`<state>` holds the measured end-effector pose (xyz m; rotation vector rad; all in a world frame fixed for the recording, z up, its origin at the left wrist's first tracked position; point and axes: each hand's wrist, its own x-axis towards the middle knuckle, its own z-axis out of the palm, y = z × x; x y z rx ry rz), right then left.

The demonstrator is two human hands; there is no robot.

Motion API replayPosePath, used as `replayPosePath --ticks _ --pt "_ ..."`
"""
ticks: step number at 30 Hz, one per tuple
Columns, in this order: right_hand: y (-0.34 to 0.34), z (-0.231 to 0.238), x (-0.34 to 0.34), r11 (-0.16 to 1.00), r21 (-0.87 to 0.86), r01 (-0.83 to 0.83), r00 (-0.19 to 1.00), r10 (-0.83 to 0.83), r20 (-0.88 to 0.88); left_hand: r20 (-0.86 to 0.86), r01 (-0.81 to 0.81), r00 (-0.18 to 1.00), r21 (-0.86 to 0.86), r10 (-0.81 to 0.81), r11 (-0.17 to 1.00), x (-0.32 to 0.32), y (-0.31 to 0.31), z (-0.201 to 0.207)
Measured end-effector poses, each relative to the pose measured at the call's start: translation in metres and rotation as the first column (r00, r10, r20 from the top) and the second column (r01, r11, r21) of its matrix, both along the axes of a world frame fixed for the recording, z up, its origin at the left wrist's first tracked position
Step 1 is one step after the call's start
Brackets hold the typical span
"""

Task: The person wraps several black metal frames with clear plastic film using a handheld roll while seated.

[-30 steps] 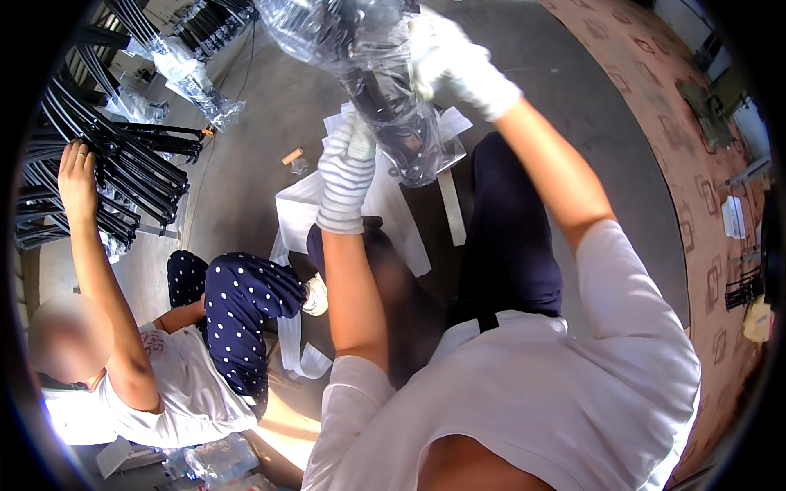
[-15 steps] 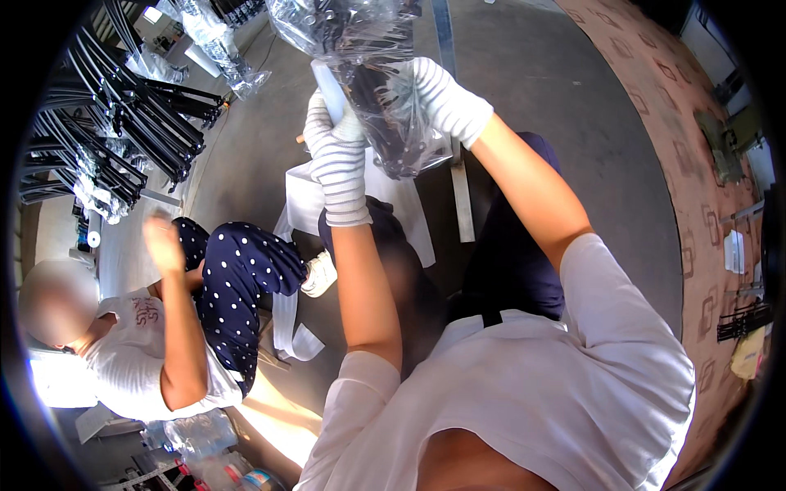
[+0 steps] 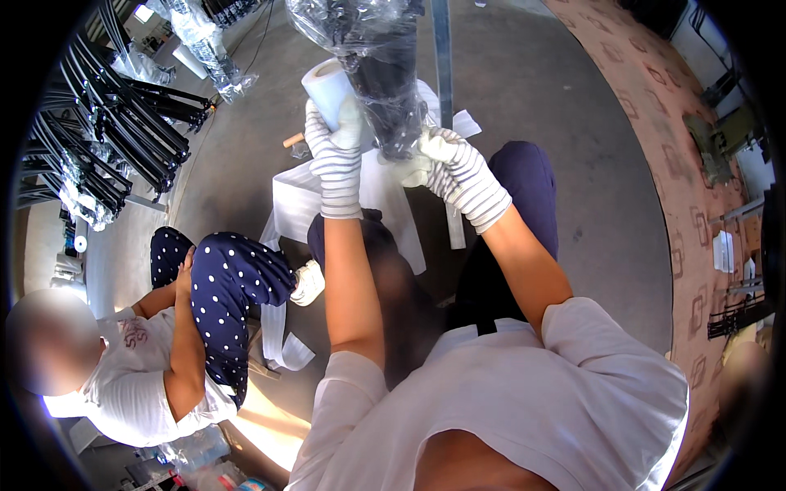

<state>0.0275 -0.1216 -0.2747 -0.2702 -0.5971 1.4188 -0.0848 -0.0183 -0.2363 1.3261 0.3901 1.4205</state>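
Observation:
Both my hands wear white striped gloves. My left hand [image 3: 334, 155] grips a white roll of clear stretch film [image 3: 326, 88] held upright against a dark object wrapped in clear plastic [image 3: 385, 74]. The wrapped object stands in front of me and runs out past the top edge. My right hand [image 3: 450, 164] holds the lower end of that wrapped object, where the plastic bunches up. A white plastic stool [image 3: 360, 196] stands on the floor below the hands, partly hidden by my dark-trousered legs.
A person in a white shirt and dotted dark trousers [image 3: 221, 286] sits on the floor at my left. Stacks of black metal frames [image 3: 106, 139], some wrapped in plastic, lie at the upper left. A patterned brown strip [image 3: 655, 164] borders the grey concrete floor on the right.
My right hand came down from high on the wrapped object to its lower end. My left hand carried the roll upward. The seated person lowered their raised arm onto their knee.

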Motion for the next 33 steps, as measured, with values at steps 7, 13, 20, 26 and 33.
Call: replayPosePath --ticks 7,13,20,26,33 --pt "0.002 0.001 -0.002 0.994 0.026 -0.105 0.993 0.106 -0.046 0.104 0.363 0.932 -0.216 -0.348 0.907 0.004 0.055 -0.052" --pt "-0.003 0.007 0.004 0.999 -0.03 -0.016 0.999 0.017 0.037 0.216 0.692 0.721 -0.171 -0.658 0.702 0.025 0.04 -0.066" --pt "0.01 -0.021 0.014 0.981 -0.027 0.194 0.981 -0.193 0.029 0.415 0.704 0.681 -0.145 -0.604 0.695 0.016 0.031 -0.105" --pt "0.006 0.01 0.007 0.99 -0.072 0.124 0.97 -0.106 0.219 0.843 0.921 0.199 0.014 -0.5 0.389 -0.003 -0.004 -0.179" --pt "-0.026 0.058 -0.009 0.616 0.102 0.781 0.166 -0.363 0.917 0.742 0.742 0.529 -0.169 -0.412 0.649 -0.003 -0.093 -0.059"
